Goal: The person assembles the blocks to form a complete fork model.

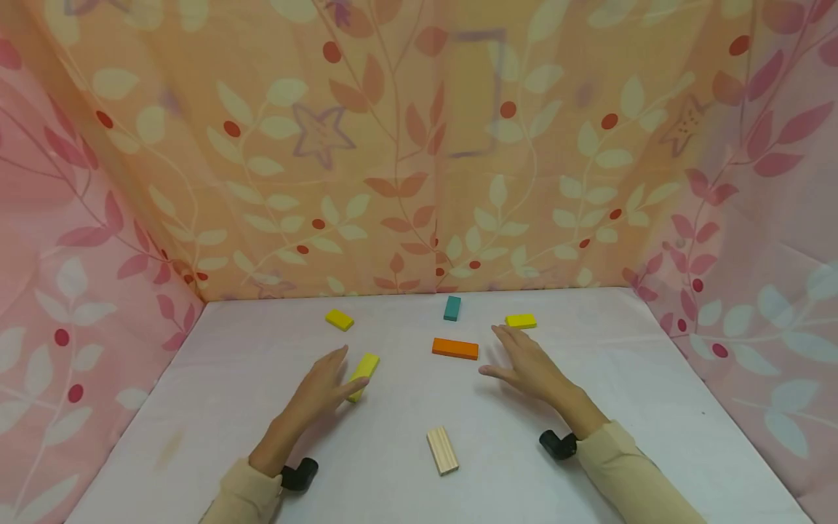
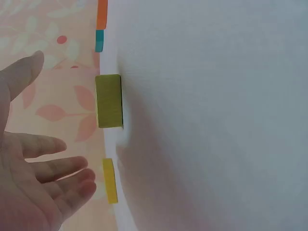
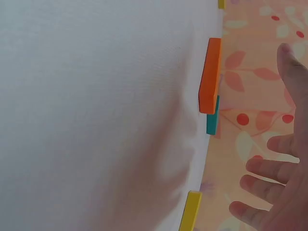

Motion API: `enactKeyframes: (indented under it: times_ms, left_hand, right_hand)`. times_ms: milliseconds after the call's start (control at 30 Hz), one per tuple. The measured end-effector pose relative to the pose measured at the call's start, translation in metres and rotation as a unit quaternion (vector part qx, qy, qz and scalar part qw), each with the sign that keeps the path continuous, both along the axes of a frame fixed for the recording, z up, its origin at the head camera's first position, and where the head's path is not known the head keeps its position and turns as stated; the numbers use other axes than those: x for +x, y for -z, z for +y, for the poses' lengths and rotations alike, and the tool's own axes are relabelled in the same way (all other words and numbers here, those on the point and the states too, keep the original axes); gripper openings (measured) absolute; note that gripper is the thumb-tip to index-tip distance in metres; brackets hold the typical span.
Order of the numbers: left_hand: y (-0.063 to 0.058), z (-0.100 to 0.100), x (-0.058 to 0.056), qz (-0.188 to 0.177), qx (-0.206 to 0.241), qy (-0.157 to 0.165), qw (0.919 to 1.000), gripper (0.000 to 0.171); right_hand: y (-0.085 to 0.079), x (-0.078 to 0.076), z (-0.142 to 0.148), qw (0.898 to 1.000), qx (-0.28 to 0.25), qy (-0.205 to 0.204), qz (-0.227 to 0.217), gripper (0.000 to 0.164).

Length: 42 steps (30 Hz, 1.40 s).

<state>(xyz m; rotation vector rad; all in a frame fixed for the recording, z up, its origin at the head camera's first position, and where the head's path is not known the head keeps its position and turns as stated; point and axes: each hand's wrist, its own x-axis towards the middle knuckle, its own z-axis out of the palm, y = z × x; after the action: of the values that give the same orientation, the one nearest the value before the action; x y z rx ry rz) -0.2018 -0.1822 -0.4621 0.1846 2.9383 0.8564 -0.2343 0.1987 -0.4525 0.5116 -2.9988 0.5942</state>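
My left hand (image 1: 318,389) is held over the table with thumb and fingers spread, overlapping a yellow block (image 1: 368,365) in the head view. The left wrist view shows that block (image 2: 109,101) lying on the cloth in front of the fingers, and nothing in the hand. To the right, my right hand (image 1: 529,367) hovers with its thumb apart from the fingers and holds nothing. An orange block (image 1: 455,348) lies just left of its thumb, flat on the cloth. Beyond its fingertips is a small yellow block (image 1: 521,321).
A teal block (image 1: 452,308) lies behind the orange one. Another yellow block (image 1: 340,319) sits at the back left. Nearest the front is a plain wooden block (image 1: 442,451) with grooves. Patterned curtains (image 1: 406,145) enclose the white table (image 1: 524,480) at the back and both sides.
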Motion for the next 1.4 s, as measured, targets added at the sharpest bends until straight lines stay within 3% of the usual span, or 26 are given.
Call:
enactKeyframes:
  times_ms: [400,633,1067,1400]
  left_hand:
    - [0.0,0.008,-0.007,-0.045,0.029,0.006,0.9986,0.08]
    - [-0.002,0.015,-0.011,-0.078,0.038,-0.007,0.9962,0.079]
    - [0.0,0.021,-0.018,-0.077,0.02,-0.041,0.996,0.066]
    - [0.002,0.022,-0.018,-0.056,0.01,-0.04,0.9976,0.058]
  right_hand:
    - [0.0,-0.014,-0.01,0.999,-0.015,-0.032,0.001,0.082]
    - [-0.001,-0.026,-0.014,0.998,-0.027,-0.041,-0.03,0.08]
    - [0.004,-0.044,-0.028,0.99,-0.097,-0.077,-0.063,0.073]
    - [0.011,-0.051,-0.04,0.991,-0.066,-0.089,-0.068,0.06]
